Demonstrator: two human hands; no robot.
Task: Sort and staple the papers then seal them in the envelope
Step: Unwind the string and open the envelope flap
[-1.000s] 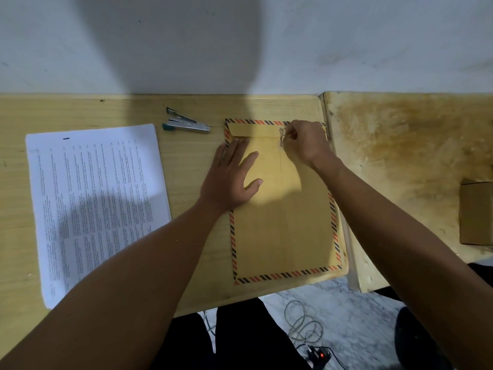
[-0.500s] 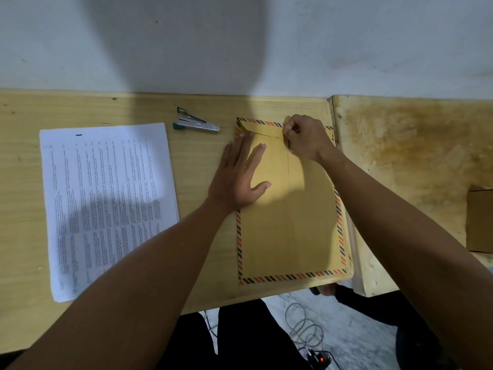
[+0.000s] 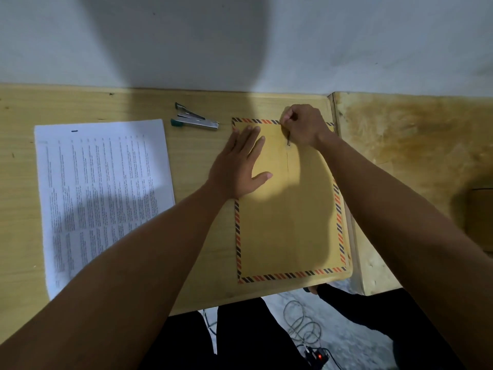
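We hold both bare forearms stretched forward from the near edge of the view, converging toward the far side. Our left hand [image 3: 238, 164] lies palm down, its fingers straight and slightly spread, pointing away from us, with the thumb splayed out to the right. Our right hand [image 3: 304, 126] sits just beyond and to the right of those fingertips, curled into a loose fist with thumb and forefinger pinched together at its left side, the wrist bent inward.

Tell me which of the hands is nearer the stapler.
Left. The left hand lies flat on the envelope, just below-right of the stapler; the right hand pinches the clasp further right.
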